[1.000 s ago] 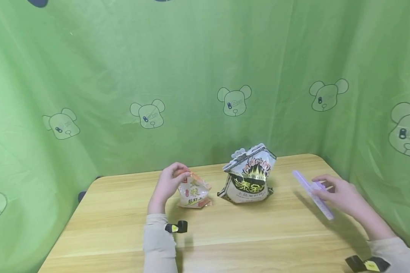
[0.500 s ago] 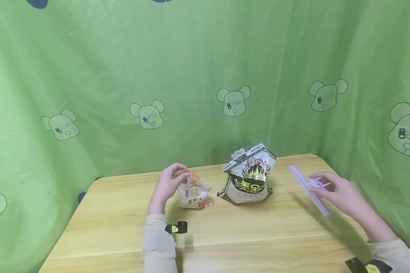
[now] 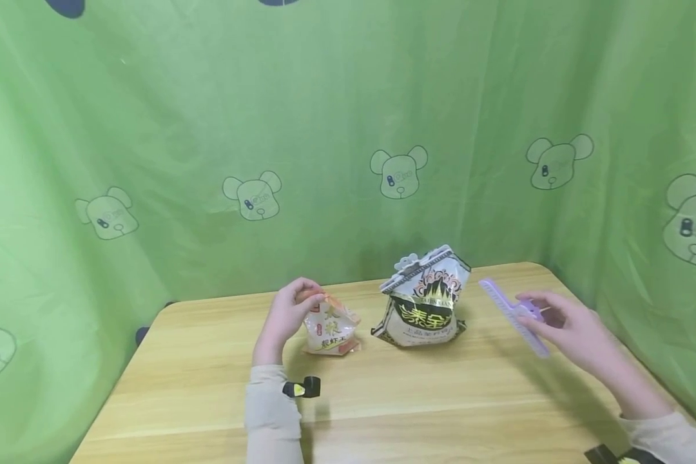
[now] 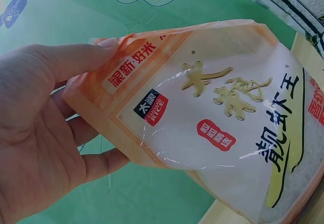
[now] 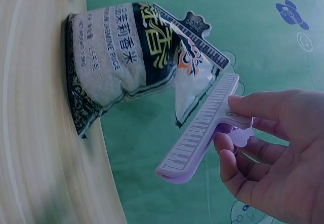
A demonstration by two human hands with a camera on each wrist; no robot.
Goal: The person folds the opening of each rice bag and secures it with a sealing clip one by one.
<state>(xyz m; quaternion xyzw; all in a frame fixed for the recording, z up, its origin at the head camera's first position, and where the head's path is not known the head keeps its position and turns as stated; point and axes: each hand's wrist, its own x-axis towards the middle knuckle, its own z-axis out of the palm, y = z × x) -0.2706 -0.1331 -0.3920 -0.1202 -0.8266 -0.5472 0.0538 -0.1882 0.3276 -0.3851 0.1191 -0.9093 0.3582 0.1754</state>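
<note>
My left hand (image 3: 290,312) pinches the folded orange top of a small rice bag (image 4: 202,97) between thumb and fingers. That bag stands on the table, its printed front toward me. My right hand (image 3: 568,322) holds a long purple sealing clip (image 5: 202,127) in the air by its handles, with the thumb on one side and fingers on the other. In the right wrist view the clip's long jaws look closed. Between the hands stands a larger jasmine rice bag (image 3: 423,316), its top folded over with a grey clip (image 5: 195,34) across it.
The light wooden table (image 3: 209,399) has its back edge near a green curtain (image 3: 325,96) printed with bear heads. The curtain also runs along the left and right sides. A black wrist camera (image 3: 303,386) sits on the left sleeve.
My right hand has moved left with the purple clip, bringing it closer to the larger rice bag. The left hand keeps its grip on the small bag, nearly still.
</note>
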